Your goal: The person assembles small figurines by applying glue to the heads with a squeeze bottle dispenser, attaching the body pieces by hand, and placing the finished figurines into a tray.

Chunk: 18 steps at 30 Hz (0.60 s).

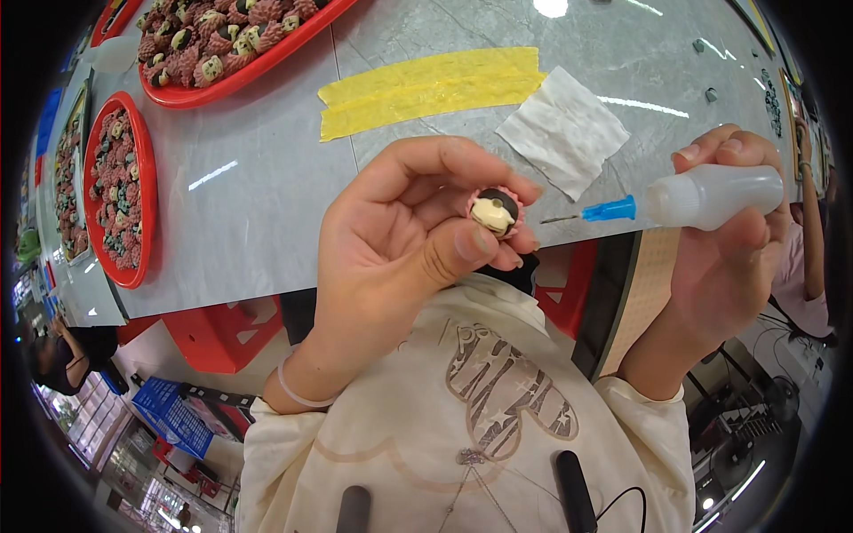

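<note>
Between the thumb and fingers of my left hand is a small round trinket with a pink ruffled edge, a cream middle and a dark brown top. My right hand is wrapped round a translucent white squeeze bottle. Its blue needle tip points left toward the trinket, and a small gap separates the needle's end from it. Both hands are raised near the front edge of the grey table. Part of the trinket's rim is hidden by my left thumb.
Strips of yellow tape lie on the table beyond my hands, with a crumpled white tissue beside them. Two red trays of similar small pieces stand at the left. A red stool is below the table edge. Other people are at both sides.
</note>
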Available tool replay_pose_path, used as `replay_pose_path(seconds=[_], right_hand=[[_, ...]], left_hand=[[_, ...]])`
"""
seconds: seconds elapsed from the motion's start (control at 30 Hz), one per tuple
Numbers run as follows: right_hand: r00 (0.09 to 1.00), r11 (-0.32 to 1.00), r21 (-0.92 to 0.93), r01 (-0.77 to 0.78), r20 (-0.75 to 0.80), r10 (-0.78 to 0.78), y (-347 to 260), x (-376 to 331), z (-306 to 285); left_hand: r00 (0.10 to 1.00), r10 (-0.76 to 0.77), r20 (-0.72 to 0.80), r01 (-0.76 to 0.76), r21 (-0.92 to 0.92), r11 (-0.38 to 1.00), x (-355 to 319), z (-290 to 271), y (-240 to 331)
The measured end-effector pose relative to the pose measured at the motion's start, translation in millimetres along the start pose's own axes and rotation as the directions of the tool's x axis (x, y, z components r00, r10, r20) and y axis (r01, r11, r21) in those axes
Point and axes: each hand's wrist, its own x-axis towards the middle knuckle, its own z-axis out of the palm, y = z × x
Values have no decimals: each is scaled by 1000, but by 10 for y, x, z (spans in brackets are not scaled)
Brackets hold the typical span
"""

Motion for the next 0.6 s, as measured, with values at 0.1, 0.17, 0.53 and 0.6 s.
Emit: replay_pose_path(seconds=[0.1,0.17,0.53,0.6], right_hand=[[1000,1000,-9,-6,2,6,-19,-7,-13],[1000,1000,-24,-8,-14,7,-39,-14,20],[963,957,-113,266,-17,-270,-23,-90,-25],[936,941,-13,338,108,-335,-83,-69,-34]], left_hand=[[999,-35,-5,34,-48,998,5,7,-4],[999,-35,10,35,-73,997,8,8,-12],[999,-13,-35,13,6,1000,0,23,-30],[999,-2,-32,2,6,1000,1,28,-37]])
